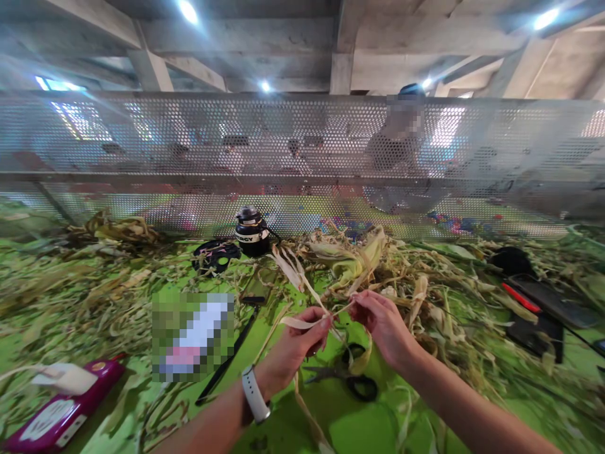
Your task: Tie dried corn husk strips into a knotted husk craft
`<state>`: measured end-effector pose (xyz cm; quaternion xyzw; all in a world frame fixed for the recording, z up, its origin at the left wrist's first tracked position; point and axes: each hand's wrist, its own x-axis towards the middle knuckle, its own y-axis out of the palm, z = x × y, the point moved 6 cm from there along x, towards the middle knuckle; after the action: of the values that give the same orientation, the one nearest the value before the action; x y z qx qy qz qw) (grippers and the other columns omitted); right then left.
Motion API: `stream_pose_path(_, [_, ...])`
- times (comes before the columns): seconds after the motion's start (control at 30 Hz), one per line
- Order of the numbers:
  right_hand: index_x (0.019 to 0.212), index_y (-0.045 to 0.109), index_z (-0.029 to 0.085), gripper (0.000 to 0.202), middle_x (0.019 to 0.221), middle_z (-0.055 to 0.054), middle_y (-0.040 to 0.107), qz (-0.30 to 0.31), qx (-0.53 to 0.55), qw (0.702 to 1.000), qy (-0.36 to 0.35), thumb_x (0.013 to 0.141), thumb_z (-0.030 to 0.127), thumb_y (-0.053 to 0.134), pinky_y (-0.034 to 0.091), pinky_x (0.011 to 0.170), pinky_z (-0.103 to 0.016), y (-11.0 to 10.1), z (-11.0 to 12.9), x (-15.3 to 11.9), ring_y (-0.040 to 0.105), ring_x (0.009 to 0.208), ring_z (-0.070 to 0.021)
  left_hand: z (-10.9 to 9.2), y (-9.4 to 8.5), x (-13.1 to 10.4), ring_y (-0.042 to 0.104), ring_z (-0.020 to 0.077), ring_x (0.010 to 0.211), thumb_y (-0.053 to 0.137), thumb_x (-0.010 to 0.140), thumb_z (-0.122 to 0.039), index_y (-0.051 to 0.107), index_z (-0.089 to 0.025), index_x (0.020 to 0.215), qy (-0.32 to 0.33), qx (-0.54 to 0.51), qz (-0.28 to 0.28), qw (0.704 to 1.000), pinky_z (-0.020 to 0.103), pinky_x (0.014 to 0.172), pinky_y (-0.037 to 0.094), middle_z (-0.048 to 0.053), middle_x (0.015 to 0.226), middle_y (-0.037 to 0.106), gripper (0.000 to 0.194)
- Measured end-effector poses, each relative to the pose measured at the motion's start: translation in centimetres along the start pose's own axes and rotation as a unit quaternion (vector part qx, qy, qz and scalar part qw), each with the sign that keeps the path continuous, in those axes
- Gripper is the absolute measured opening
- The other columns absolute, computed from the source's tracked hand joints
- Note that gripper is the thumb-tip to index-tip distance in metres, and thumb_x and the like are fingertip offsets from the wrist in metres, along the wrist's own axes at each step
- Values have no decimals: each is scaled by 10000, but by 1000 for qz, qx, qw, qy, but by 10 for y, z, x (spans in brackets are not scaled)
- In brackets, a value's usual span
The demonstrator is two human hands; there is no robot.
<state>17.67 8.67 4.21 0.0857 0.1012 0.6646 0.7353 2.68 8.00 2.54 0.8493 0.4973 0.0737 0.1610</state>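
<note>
Pale strips of dry husk (295, 270) cross between my two hands above the green table (302, 435). My left hand (307, 334), with a white watch band on its wrist, pinches the strips between thumb and fingers. To its right, my right hand (378, 318) grips the end of a thin husk strip that stretches across from the left. Below and between the hands lie black-handled scissors (362, 387), partly covered by a husk. Long strips hang down under my left hand.
Husk scraps (406, 258) cover much of the table. A black jar (253, 236), a purple power strip (66, 403) with a white plug, a black stick (231, 356) and a dark device (539, 328) lie around. Behind stands a perforated metal screen (302, 151), with a person (394, 148) beyond.
</note>
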Motion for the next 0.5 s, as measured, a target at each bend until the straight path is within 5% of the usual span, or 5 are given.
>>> stream_pose_path(0.17, [441, 434, 185, 346, 433, 51, 376, 33, -258, 963, -67, 701, 334, 605, 283, 455, -231, -2, 14, 1, 357, 444, -94, -4, 3, -5, 238, 63, 491, 630, 777, -399, 623, -145, 773, -24, 37, 36, 998, 222, 457, 148, -74, 530, 337, 255])
stream_pose_path(0.27, [517, 529, 165, 344, 562, 18, 474, 77, -305, 939, -140, 781, 382, 567, 345, 567, -238, 9, 27, -6, 450, 583, -122, 0, 6, -9, 230, 63, 480, 652, 747, -391, 683, -144, 769, -52, 64, 49, 995, 225, 453, 148, -63, 517, 369, 250])
stream_pose_path(0.4, [703, 644, 146, 367, 694, -12, 580, 195, -256, 944, -71, 823, 476, 535, 393, 643, -248, 29, 14, -18, 522, 689, -149, 1, 11, -12, 406, 92, 551, 653, 733, -376, 733, -183, 772, -38, 99, 53, 993, 220, 527, 302, -8, 629, 578, 212])
stream_pose_path(0.5, [741, 662, 137, 351, 694, -10, 598, 183, -182, 965, -38, 773, 482, 610, 405, 643, -244, 31, 4, -20, 524, 674, -139, 0, 16, -12, 514, 149, 674, 654, 723, -389, 739, -165, 706, -26, 127, 63, 990, 256, 646, 380, 27, 665, 634, 240])
